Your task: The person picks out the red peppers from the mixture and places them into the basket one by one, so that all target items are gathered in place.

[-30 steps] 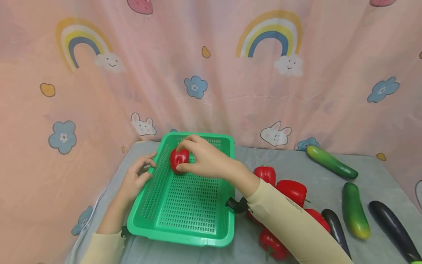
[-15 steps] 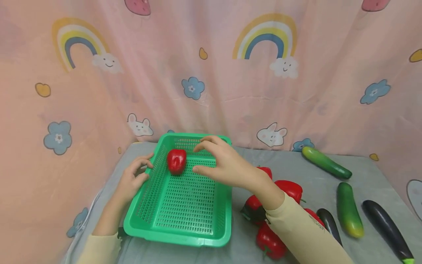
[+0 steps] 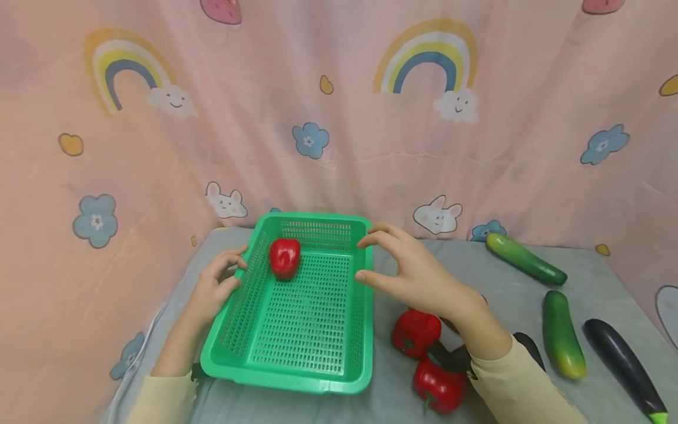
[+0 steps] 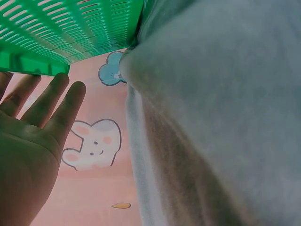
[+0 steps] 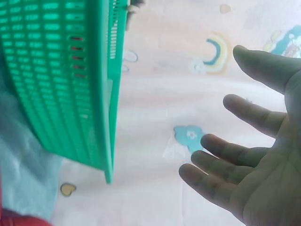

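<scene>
Left hand (image 3: 214, 285): yours rests loosely, fingers extended, at the left rim of the green basket (image 3: 296, 383).
Right hand (image 3: 415, 272): you spread it wide, thumb apart, by the right rim.
Red pepper (image 3: 285, 259): inside your basket, far left.

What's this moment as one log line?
Left hand: at basket rim | right hand: empty, near opposite rim | inside: one pepper | outside: more peppers

The left wrist view's top edge cuts off the green basket (image 4: 35, 64)
</scene>
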### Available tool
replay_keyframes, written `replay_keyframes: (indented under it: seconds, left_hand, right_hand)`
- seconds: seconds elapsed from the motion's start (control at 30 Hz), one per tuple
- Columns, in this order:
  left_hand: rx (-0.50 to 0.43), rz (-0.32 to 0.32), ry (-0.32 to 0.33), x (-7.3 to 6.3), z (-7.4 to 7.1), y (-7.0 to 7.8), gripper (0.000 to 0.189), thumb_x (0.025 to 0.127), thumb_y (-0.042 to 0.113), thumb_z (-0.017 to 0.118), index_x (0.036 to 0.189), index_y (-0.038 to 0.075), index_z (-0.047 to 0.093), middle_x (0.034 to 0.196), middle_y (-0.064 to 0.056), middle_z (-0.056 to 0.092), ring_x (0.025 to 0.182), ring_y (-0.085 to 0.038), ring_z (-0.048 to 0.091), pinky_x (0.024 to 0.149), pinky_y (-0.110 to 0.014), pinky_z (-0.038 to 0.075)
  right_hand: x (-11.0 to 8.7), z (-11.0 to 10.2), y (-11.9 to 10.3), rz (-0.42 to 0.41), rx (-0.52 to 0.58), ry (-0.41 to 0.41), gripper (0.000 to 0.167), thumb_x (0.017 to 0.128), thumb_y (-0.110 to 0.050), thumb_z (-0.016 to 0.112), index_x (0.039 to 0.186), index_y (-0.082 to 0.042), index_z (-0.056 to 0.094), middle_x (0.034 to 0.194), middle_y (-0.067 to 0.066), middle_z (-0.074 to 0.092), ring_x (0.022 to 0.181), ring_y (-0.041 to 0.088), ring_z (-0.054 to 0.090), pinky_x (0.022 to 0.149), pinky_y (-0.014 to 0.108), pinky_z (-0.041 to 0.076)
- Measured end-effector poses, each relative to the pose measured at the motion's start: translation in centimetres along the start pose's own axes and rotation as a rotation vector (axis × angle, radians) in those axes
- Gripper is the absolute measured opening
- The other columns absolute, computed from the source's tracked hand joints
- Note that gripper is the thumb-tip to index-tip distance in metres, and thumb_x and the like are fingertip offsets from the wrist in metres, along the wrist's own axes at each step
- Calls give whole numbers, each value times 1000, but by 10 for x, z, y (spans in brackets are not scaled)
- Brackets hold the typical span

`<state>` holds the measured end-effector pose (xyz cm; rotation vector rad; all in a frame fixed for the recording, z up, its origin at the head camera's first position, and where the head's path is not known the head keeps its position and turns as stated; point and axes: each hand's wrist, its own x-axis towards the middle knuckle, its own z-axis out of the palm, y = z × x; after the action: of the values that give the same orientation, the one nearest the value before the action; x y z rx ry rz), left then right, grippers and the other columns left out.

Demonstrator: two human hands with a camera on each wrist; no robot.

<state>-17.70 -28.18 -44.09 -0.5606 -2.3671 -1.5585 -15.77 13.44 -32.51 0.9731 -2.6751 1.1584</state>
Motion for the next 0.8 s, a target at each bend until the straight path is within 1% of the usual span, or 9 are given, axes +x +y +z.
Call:
replay_keyframes:
  seconds: [0.2,0.23,0.27,0.47,0.67,0.8]
  left_hand:
    - [-8,3,7,1,2,1,26,89,-17,54,108,-3,65,157,-22,57,144,-43,50,107,-18,46]
    - [-6,4,7,1,2,2,26,89,-17,54,108,-3,65,157,-22,57,144,-44,50,107,-18,46]
    - [-5,1,7,1,2,2,26,89,-17,54,108,-3,65,157,-21,57,144,-44,50,107,-18,46]
    - [-5,-11,3,1,2,3,25,89,-16,54,109,-3,65,158,-20,56,144,-46,50,107,-19,45]
    - [-4,13,17,1,1,0,26,88,-17,54,108,-3,65,157,-22,57,143,-46,51,106,-18,46]
    - [-1,24,18,0,1,0,27,88,-18,54,107,-4,65,157,-23,57,142,-47,52,106,-18,47]
  right_hand:
    - [-15,-10,13,26,-31,8,45,98,-34,83,137,-18,68,148,-3,59,137,23,55,108,57,51]
    - [-17,-11,15,29,-36,9,45,98,-34,83,137,-18,68,148,-3,59,140,23,54,112,57,49]
    - [-20,-13,16,35,-43,11,45,98,-34,84,137,-18,68,147,-3,60,141,23,54,113,58,48]
    - [-32,-19,26,78,-72,9,43,98,-37,83,136,-20,70,146,0,62,141,28,55,109,59,52]
    - [-40,-23,38,143,-64,2,47,99,-39,82,139,-20,68,144,0,64,132,28,61,106,61,54]
    - [-44,-24,49,178,-60,-15,50,99,-38,81,142,-18,66,143,2,65,129,30,62,104,62,55]
